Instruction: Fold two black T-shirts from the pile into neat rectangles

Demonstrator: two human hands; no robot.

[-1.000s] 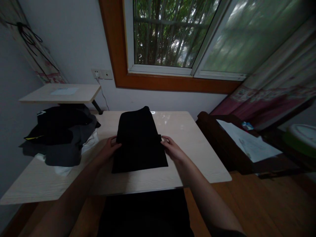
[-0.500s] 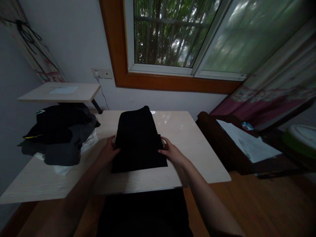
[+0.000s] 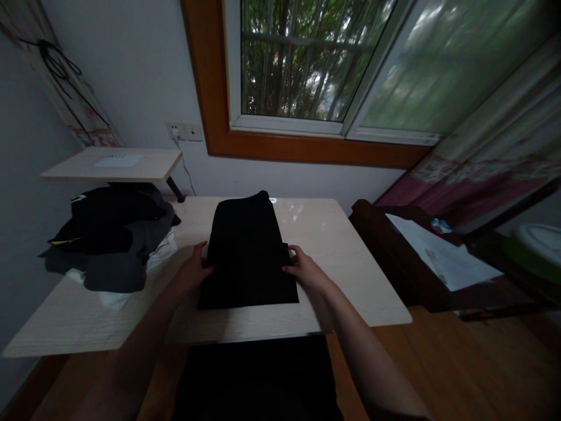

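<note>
A folded black garment [image 3: 246,251] lies flat on the pale wooden table in front of me. It is too dark to make out what kind of garment it is. My left hand [image 3: 196,268] pinches its left edge, thumb on top and the fingers partly hidden along the side. On the opposite edge my right hand [image 3: 303,266] grips it the same way, beside a small piece of cloth sticking out. The garment's far end narrows to a raised corner, and its near edge lies close to the table's front.
A heap of dark clothes [image 3: 111,234] sits on the table's left, under a small raised shelf [image 3: 151,165] with a paper sheet [image 3: 118,161]. The table [image 3: 350,275] ends at the right, near dark furniture [image 3: 385,251] bearing a large sheet [image 3: 442,251]. Behind is a window [image 3: 315,64].
Both hands keep their hold on the garment's edges. Its near right corner has shifted slightly toward me. The camera view has moved a little.
</note>
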